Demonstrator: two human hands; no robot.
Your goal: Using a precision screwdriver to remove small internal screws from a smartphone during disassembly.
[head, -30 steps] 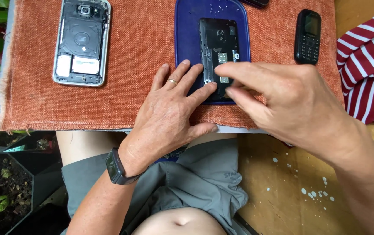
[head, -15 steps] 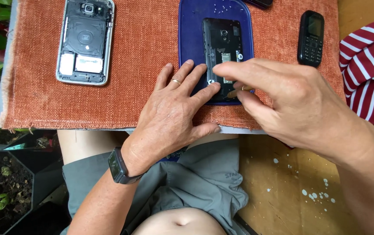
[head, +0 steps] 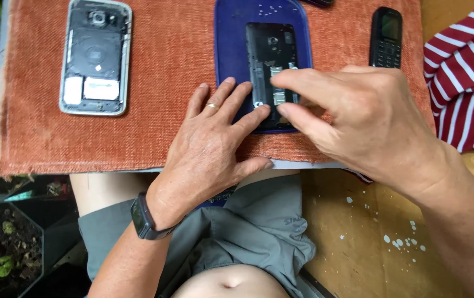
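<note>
I am working on a small black phone with its back cover off [head: 271,60], which is lying face down on a dark blue plastic tray [head: 231,38] on the rust-orange woven cloth [head: 165,83] covering the bench. My left hand [head: 215,149] is lying flat, palm down, with its fingers [head: 223,102] spread and open; the fingertips are resting on the tray and against the lower left edge of the phone, gripping nothing. My right hand [head: 369,116] is reaching in from the right, with forefinger and thumb brought close together over the phone's open lower half; I cannot tell whether they are pinching anything between them. A larger silver-framed smartphone with its back removed [head: 96,58] is lying well apart to the left on the cloth. A slim black keypad phone [head: 386,36] is lying to the right of the tray, just above my right hand. A red-and-white striped fabric [head: 466,83] is sitting at the right edge.
</note>
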